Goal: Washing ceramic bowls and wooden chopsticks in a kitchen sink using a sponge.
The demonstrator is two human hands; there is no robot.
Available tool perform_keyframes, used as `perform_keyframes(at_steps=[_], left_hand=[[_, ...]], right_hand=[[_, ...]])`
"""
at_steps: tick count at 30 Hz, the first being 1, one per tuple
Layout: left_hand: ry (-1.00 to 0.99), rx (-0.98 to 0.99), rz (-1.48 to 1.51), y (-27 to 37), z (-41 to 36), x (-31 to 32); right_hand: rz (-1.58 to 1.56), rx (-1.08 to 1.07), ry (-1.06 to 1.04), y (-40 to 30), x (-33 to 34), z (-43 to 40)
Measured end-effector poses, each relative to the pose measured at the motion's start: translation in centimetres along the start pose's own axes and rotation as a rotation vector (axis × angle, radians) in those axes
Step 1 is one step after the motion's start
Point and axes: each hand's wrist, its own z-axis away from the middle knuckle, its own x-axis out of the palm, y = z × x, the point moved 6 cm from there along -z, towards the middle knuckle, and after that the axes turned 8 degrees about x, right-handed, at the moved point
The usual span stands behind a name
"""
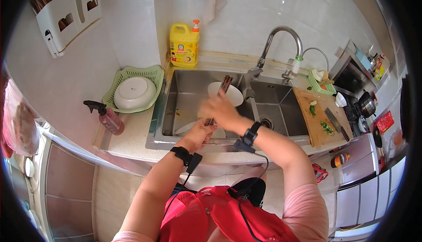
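Observation:
Over the larger basin of the stainless steel sink (184,83), my left hand (198,132) is closed around the lower end of a bundle of dark chopsticks (226,84). My right hand (220,110), partly blurred, grips the same bundle higher up, and its tips stick out above that hand. Behind them a white bowl (234,94) leans in the basin. Below my hands lies white dishware (184,128), partly hidden by them; its exact kind is unclear.
Left of the sink stand a green basket (160,77) with an upturned white bowl (135,88) and a spray bottle (111,120). Behind are a yellow detergent jug (184,45) and a faucet (282,29). To the right, a cutting board (306,110) holds a knife (333,120) and chopped greens (326,127).

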Motion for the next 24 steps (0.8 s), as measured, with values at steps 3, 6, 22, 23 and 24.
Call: perform_keyframes(at_steps=[3, 6, 22, 23, 24], left_hand=[[0.009, -0.014, 0.018, -0.1, -0.1, -0.3], [-0.004, -0.024, 0.029, 0.3, 0.2, 0.2], [-0.066, -0.017, -0.096, 0.8, 0.0, 1.2], [-0.075, -0.018, -0.098, 0.7, -0.3, 1.5], [-0.069, -0.016, -0.097, 0.5, -0.3, 1.3]], right_hand=[[-0.133, -0.075, -0.009, -0.4, -0.4, 0.1], [-0.033, -0.021, -0.036, 3.4, -1.1, -1.2], [0.078, 0.203, 0.017, 8.5, -1.0, -0.4], [0.083, 0.210, 0.019, 8.9, -0.6, 0.2], [0.080, 0.223, -0.028, 8.2, -0.2, 0.4]])
